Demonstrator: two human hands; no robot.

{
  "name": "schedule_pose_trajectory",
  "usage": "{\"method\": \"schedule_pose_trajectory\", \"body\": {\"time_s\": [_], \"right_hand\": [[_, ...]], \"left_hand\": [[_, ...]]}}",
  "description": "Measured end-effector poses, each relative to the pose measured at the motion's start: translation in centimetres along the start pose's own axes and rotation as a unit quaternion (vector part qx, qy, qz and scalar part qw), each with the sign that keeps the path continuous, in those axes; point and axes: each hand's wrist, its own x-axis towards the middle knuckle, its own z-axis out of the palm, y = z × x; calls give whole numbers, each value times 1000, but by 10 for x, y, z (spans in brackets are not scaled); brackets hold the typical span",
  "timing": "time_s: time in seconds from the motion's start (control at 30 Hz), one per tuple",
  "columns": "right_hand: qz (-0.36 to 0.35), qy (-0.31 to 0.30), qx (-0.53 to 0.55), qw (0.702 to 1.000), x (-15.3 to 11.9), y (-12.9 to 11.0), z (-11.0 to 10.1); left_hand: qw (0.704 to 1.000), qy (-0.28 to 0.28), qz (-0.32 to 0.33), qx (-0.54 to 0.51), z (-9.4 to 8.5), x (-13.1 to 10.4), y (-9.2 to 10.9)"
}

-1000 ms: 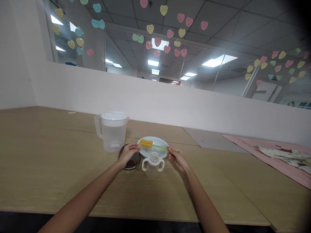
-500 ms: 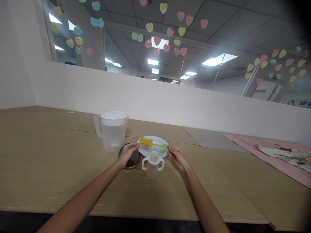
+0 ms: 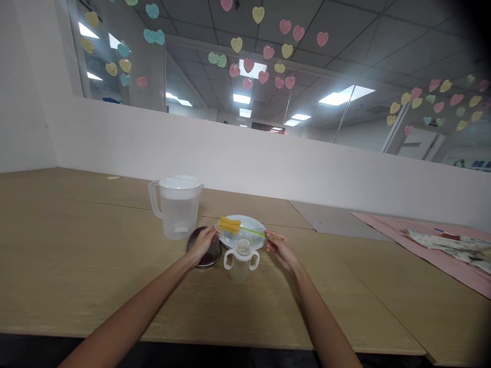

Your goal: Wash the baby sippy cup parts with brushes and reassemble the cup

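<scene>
Yellow sponge brush [image 3: 229, 225], slim green stem [image 3: 253, 232] gripped by right hand [image 3: 282, 248].
Left hand [image 3: 202, 244] pinches a small translucent piece [image 3: 218, 229] beside it.

Left hand [image 3: 202, 244], right hand [image 3: 282, 249]: 2 pinch grips.

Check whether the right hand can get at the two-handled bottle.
Probably yes: nothing visible stands between the right hand and the two-handled bottle, though that hand holds the green brush handle.

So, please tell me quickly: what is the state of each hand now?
Left hand: fingers closed beside the yellow sponge head; whether it holds something is unclear.
Right hand: closed, holding the green handle.
</scene>
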Motion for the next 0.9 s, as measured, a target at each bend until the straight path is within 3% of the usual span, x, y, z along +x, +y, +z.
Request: {"method": "schedule_pose_trajectory", "body": {"time_s": [0.9], "right_hand": [[7, 1, -30, 1000, 0, 0, 3]], "left_hand": [[1000, 1, -4, -21, 1, 2, -6]]}}
